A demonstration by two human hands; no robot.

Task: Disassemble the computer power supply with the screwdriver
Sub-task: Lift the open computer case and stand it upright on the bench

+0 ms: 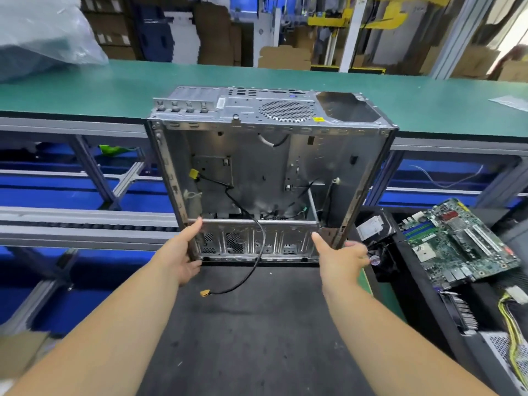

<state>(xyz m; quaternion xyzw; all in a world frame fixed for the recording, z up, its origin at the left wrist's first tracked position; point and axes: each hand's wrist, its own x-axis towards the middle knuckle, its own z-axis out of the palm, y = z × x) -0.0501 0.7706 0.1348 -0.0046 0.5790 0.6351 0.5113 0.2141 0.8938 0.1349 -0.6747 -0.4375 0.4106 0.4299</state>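
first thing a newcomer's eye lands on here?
The gutted metal computer case, dead centre, held up open-side toward the camera by the left hand and right hand gripping its lower corners. A black cable with a yellow connector dangles from it. At right, a green motherboard lies in a black bin.

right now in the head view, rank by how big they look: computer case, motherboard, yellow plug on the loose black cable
1. computer case, largest by far
2. motherboard, clearly smaller
3. yellow plug, tiny
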